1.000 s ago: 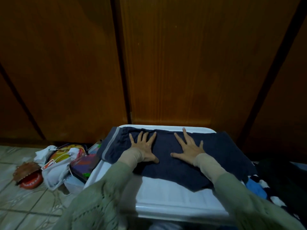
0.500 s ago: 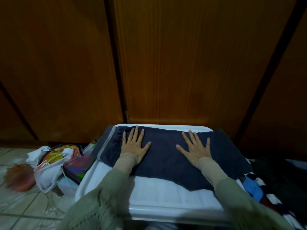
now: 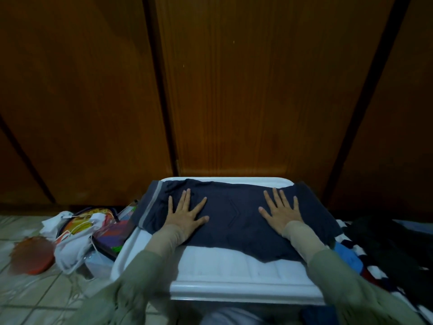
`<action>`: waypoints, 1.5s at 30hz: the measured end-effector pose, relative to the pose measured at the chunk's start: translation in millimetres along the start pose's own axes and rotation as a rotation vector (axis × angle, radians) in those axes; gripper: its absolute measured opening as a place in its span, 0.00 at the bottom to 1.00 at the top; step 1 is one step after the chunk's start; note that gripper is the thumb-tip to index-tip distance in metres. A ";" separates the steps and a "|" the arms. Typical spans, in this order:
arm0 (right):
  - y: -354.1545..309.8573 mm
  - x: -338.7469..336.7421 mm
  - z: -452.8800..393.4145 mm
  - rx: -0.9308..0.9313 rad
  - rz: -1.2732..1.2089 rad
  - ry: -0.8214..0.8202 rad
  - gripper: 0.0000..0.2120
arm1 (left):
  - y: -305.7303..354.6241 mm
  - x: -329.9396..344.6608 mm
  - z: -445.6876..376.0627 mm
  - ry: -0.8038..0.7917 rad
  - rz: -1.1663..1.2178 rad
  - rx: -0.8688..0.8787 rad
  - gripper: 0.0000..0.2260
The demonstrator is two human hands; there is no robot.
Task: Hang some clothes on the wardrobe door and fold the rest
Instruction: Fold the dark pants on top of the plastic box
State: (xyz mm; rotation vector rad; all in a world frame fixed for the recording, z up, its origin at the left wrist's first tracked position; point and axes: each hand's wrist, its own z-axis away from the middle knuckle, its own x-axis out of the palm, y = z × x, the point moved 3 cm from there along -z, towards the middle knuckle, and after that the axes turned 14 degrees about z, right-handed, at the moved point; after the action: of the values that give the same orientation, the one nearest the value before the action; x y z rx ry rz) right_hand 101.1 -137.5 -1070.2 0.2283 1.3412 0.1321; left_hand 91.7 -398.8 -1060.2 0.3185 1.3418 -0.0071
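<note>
A dark navy garment (image 3: 234, 216) with a grey band at its left end lies spread across a white plastic lid (image 3: 234, 270). My left hand (image 3: 187, 214) presses flat on the garment's left part, fingers straight and spread. My right hand (image 3: 280, 212) presses flat on its right part, fingers spread too. The garment's ends hang over both sides of the lid. Brown wooden wardrobe doors (image 3: 246, 90) stand shut directly behind the lid.
White bags and colourful items (image 3: 82, 233) are piled on the tiled floor at the left, with a red-brown round thing (image 3: 30, 256) beside them. Dark and patterned clothes (image 3: 379, 254) are heaped at the right.
Both hands have slid outward along the garment, the left one leftward and the right one rightward, flattening the cloth. The garment stays on the lid.
</note>
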 end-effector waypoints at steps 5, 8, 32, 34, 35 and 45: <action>-5.7 2.3 23.2 -0.061 0.013 -0.037 0.28 | 40.3 12.8 12.2 -0.006 0.033 0.071 0.21; -1.9 -3.9 32.2 -0.072 0.079 -0.045 0.29 | 63.9 22.8 24.6 -0.110 0.137 0.127 0.23; 73.0 -19.1 83.7 0.576 -0.457 0.097 0.23 | 95.3 20.5 46.8 -0.269 0.228 0.287 0.38; 71.8 -22.8 85.8 0.558 -0.451 0.122 0.17 | 89.6 19.1 45.3 -0.200 0.239 0.308 0.30; 72.1 -22.8 85.1 0.546 -0.453 0.120 0.15 | 85.9 17.8 44.4 -0.177 0.216 0.315 0.29; 51.9 -15.2 80.3 0.194 -0.947 -0.249 0.37 | 23.2 -8.8 50.0 -0.087 -0.053 -0.026 0.31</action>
State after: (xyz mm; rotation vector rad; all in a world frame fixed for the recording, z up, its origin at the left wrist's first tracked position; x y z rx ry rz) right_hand 177.7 -97.6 -1026.5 -0.2370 1.0943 -0.7990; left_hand 141.7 -389.8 -1037.2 0.2578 1.2623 -0.0475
